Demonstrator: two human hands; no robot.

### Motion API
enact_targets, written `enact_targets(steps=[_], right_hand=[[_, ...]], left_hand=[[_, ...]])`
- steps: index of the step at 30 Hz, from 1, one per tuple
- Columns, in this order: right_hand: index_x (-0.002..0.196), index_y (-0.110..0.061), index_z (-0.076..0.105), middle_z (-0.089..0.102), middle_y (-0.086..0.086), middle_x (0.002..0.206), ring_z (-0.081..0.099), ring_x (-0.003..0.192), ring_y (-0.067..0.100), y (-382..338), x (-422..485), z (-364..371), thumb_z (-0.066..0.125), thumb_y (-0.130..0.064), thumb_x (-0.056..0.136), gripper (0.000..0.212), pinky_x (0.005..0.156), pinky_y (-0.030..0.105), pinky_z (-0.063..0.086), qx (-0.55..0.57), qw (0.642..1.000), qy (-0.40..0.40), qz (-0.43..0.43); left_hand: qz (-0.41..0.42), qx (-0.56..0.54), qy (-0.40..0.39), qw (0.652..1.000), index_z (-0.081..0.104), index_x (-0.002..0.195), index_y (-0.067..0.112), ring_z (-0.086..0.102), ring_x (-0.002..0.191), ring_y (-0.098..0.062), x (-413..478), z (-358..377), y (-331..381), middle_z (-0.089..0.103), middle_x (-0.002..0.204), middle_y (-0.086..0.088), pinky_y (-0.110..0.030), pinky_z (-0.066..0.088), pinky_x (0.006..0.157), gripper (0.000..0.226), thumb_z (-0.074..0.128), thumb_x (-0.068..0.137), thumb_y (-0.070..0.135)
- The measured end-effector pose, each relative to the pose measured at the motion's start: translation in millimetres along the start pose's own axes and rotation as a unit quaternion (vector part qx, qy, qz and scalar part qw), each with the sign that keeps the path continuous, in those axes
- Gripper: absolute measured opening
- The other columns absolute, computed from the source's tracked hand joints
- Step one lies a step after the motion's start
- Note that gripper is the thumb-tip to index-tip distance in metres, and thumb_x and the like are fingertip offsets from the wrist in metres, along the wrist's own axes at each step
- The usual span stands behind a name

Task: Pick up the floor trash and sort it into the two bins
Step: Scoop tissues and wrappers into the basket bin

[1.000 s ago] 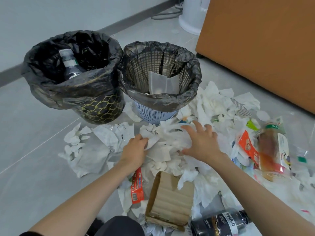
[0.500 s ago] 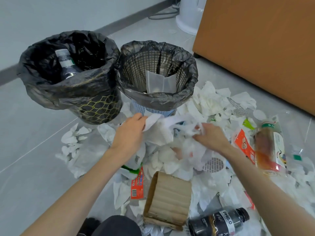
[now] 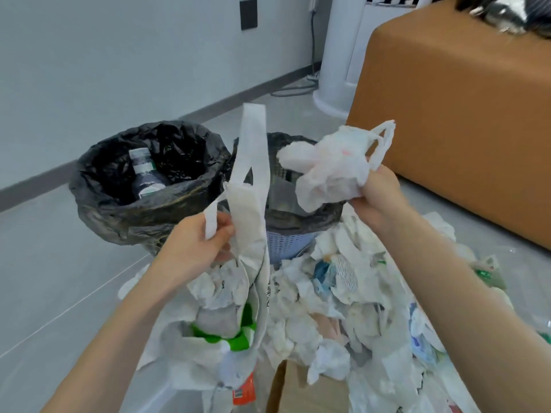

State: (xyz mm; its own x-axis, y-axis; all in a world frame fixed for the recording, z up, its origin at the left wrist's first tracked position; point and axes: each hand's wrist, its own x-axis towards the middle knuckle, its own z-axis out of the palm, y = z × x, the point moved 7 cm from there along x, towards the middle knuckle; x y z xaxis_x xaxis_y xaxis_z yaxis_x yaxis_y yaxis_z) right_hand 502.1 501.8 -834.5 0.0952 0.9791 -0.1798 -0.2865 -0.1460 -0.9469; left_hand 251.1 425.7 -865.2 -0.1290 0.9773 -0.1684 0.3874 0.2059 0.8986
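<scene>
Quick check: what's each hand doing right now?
Left hand: gripping a white bag by its strap.
Right hand: gripping a crumpled plastic bag.

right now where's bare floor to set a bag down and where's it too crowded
Bare grey floor lies left of the paper pile, in front of the black-lined bin. A narrower strip runs between the pile and the brown cabinet. Crowded: the pile packs right up against the blue basket bin.

hands (image 3: 193, 245) (image 3: 378, 198) grip white, perhaps plastic, bags (image 3: 250, 204) (image 3: 328, 171)
</scene>
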Motion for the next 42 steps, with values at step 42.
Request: enact_targets(steps=[42], right_hand=[[0.127,-0.016,0.059,0.055,-0.001,0.133,0.052,0.117,0.012,39.2,5.6,-6.7,0.053,-0.011,0.092,0.035,0.09,0.01,0.032,-0.51,0.842,-0.008,-0.174]], left_hand=[[-0.06,-0.174,-0.041,0.982,0.024,0.147,0.01,0.037,0.135,-0.018,80.4,60.4,42.3,0.035,0.149,-0.003,-0.035,0.032,0.112,0.058,0.049,0.095,0.006]])
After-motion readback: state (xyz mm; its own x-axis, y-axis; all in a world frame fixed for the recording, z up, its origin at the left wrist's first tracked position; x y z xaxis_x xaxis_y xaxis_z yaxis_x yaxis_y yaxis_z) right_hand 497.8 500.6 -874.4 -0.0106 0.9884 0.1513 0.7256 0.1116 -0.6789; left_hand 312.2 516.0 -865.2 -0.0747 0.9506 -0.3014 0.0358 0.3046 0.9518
